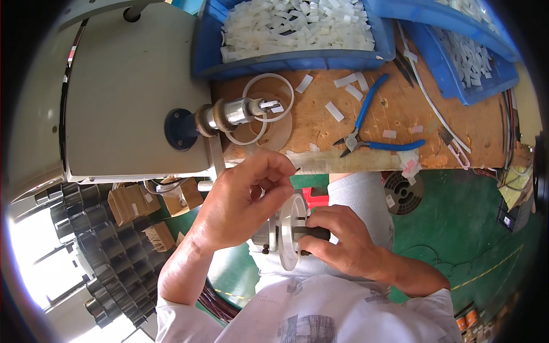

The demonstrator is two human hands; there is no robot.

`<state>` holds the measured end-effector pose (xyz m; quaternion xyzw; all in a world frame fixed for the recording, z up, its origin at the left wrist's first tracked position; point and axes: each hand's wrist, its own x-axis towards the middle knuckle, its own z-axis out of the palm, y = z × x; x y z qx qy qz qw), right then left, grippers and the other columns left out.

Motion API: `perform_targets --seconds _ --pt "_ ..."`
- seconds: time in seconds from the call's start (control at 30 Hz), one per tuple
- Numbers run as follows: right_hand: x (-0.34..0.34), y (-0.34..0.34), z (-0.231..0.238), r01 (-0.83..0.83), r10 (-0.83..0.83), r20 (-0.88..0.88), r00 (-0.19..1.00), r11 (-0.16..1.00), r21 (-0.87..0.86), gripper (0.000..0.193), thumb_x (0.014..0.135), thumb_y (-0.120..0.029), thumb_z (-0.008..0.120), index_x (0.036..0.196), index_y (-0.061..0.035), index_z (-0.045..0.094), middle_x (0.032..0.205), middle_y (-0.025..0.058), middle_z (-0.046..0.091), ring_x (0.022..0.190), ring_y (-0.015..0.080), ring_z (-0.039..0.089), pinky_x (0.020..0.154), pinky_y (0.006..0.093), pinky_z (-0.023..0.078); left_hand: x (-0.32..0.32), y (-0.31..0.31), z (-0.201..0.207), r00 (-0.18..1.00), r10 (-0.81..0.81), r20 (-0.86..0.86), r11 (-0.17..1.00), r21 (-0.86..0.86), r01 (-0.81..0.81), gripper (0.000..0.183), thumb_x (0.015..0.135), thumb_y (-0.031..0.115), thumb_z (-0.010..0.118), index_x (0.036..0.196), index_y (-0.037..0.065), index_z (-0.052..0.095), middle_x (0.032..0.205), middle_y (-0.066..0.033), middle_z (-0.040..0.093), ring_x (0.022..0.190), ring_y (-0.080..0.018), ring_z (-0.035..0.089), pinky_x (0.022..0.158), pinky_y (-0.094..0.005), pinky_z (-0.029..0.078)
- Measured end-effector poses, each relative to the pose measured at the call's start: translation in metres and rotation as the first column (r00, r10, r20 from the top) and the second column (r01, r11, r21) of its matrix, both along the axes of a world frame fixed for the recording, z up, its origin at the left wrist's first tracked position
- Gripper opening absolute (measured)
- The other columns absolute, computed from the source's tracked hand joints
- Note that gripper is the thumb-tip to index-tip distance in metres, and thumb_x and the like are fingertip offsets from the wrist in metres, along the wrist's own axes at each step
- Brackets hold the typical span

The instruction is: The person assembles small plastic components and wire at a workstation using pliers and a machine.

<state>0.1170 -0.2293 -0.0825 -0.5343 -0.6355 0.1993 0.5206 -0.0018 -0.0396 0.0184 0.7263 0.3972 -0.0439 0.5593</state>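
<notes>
One left hand point(246, 197), one right hand point(346, 237) around one cylinder point(314, 233) — one clear disc point(288, 246)

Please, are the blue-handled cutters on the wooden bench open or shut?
Open: the blue-handled cutters lie with their two handles spread wide, and their jaws stand apart.

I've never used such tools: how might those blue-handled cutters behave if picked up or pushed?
The cutters would probably feel nose-heavy, given their metal head. Lying flat with blue handles splayed, they'd likely slide rather than roll.
</notes>
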Motion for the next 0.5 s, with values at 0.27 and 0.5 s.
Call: perform_targets --seconds 0.27,0.5 --pt "0.024 0.002 0.026 -0.141 0.143 0.009 0.990 0.982 -0.124 0.042 0.076 -0.016 0.085 0.112 -0.0130 0.065 0.117 0.0111 0.062 0.104 0.0306 0.063 0.085 0.0417 0.052 0.001 0.012 0.013 0.974 0.130 0.188 0.958 -0.277 -0.074 0.020 0.096 0.001 0.065 0.113 -0.001 0.054 0.093 -0.0039 0.065 0.086 -0.0083 0.063 0.076 -0.0271 0.053" --pt "0.047 0.043 0.060 0.005 -0.029 -0.149 0.988 0.987 -0.159 0.047 0.077 -0.016 0.088 0.116 -0.0034 0.064 0.111 0.0132 0.067 0.099 0.0320 0.066 0.083 0.0414 0.054 0.002 0.013 0.019 0.967 0.196 0.165 0.897 -0.428 -0.109 0.022 0.094 0.002 0.068 0.112 0.003 0.054 0.093 -0.0018 0.064 0.080 -0.0080 0.060 0.068 -0.0226 0.047"
